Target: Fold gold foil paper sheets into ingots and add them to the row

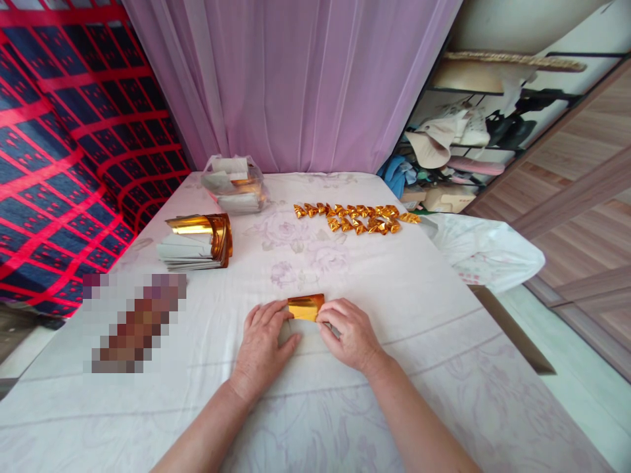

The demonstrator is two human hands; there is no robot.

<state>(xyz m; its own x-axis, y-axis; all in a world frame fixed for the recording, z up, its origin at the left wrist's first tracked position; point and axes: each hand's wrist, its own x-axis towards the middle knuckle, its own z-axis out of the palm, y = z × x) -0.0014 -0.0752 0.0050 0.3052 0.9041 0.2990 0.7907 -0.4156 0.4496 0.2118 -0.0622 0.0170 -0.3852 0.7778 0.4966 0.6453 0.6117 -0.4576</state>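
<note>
The gold sheet (pixel 305 307) lies in front of you on the surface (pixel 236 427), between your two hands, just beyond your thumbs. Your left hand (pixel 266 341) rests palm down with its fingers loosely extended and its thumb held apart, fingertips touching the sheet's left end. Your right hand (pixel 351 334) is curled, its fingertips gripping the sheet's lower right corner.

Ahead of your left hand and off to its left, well apart from the sheet, you have a bent stack of gold and white sheets (pixel 194 243). Just behind that sits a clear plastic bag (pixel 236 187) with more sheets inside. Farther ahead and to your right, small folded gold pieces (pixel 365 220) lie in rows. On your left, a blurred patch (pixel 142 322) hides whatever is there.

Past the right edge you see a white plastic bag (pixel 493 253), with a crowded shelf (pixel 473 148) behind it. A purple curtain (pixel 305 85) hangs at the far end, and a red-and-dark checked cloth (pixel 73 138) hangs on your left.
</note>
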